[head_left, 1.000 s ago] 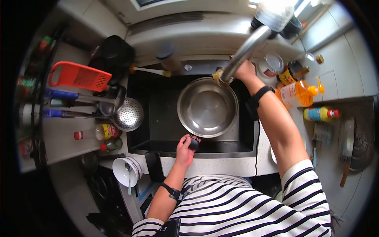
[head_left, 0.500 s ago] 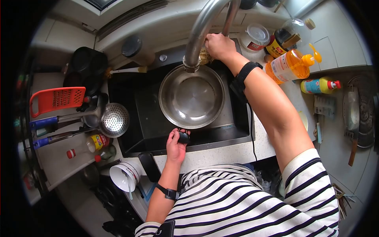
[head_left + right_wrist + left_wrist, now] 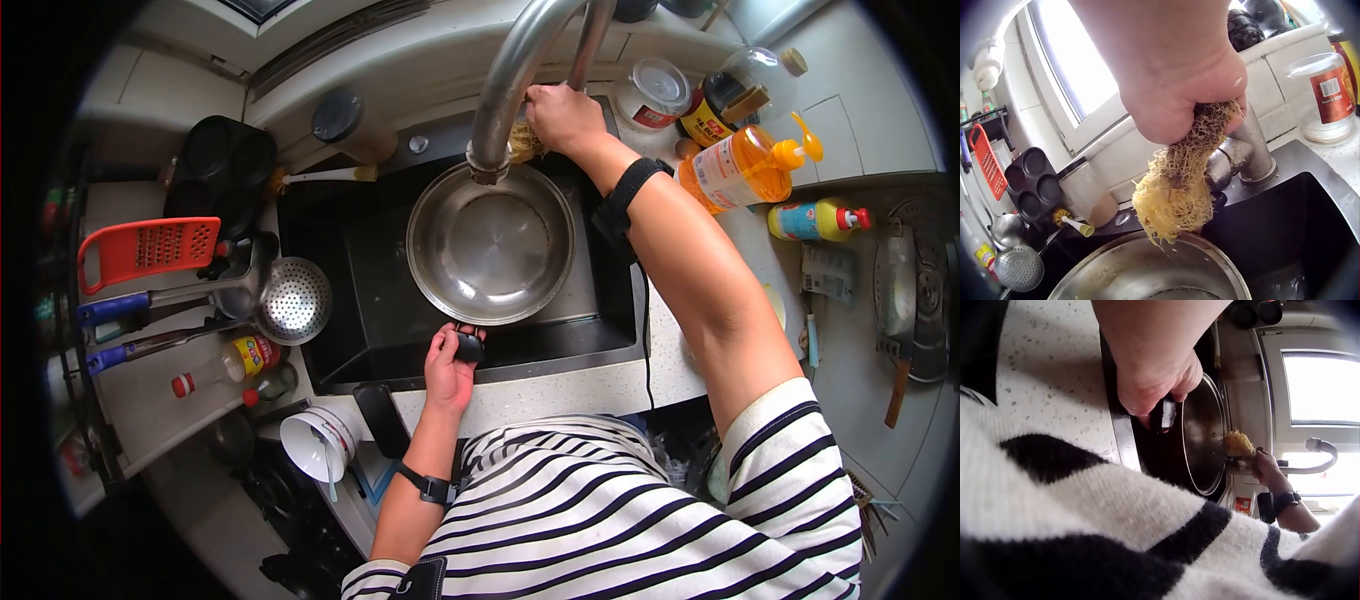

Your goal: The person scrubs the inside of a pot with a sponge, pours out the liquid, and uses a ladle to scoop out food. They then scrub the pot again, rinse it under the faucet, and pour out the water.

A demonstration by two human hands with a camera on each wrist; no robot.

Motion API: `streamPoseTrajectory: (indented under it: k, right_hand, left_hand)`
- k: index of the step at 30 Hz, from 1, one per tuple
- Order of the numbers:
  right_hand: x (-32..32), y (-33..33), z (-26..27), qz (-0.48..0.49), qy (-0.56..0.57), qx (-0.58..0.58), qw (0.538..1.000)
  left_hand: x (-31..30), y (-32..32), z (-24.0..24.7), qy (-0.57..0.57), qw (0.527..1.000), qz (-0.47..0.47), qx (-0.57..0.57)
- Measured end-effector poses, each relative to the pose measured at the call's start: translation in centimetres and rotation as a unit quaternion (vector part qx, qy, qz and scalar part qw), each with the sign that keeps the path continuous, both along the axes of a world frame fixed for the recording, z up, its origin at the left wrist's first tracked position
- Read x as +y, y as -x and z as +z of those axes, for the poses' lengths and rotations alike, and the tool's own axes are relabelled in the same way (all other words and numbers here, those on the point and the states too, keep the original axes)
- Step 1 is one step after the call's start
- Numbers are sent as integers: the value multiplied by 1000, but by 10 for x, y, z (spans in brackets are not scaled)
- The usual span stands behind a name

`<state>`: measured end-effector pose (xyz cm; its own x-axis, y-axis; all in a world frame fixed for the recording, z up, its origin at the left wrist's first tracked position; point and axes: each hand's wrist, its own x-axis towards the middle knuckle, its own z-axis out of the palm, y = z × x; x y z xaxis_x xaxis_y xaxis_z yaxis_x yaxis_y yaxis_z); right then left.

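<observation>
Head view: black sink (image 3: 365,300) at centre, set in a speckled desk (image 3: 560,388); steel pan (image 3: 490,240) in it, below the faucet (image 3: 510,80). Your left hand (image 3: 450,372) pinches the pan's black handle (image 3: 468,347), lower centre; your right hand (image 3: 568,118) is upper centre, beside the faucet. Grater (image 3: 160,247) and skimmer (image 3: 295,300) at left.

Left wrist view: desk upper left, bright window (image 3: 1322,387) at right.

Right wrist view: your right hand grips a fibrous scrubber (image 3: 1175,194) at centre, just above the pan's rim; red-labelled clear jar (image 3: 1322,100) on the desk, upper right.
</observation>
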<state>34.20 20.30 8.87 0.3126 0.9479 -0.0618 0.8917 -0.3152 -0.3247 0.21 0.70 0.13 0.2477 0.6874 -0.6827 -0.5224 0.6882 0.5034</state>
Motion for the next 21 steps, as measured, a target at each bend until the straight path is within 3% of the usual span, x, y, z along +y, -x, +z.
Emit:
streamPoseTrajectory:
  k: [21]
  right_hand:
    - [-8, 9, 0, 64, -7, -58, 996]
  left_hand:
    - [0, 0, 0, -6, 1000, -4, 1]
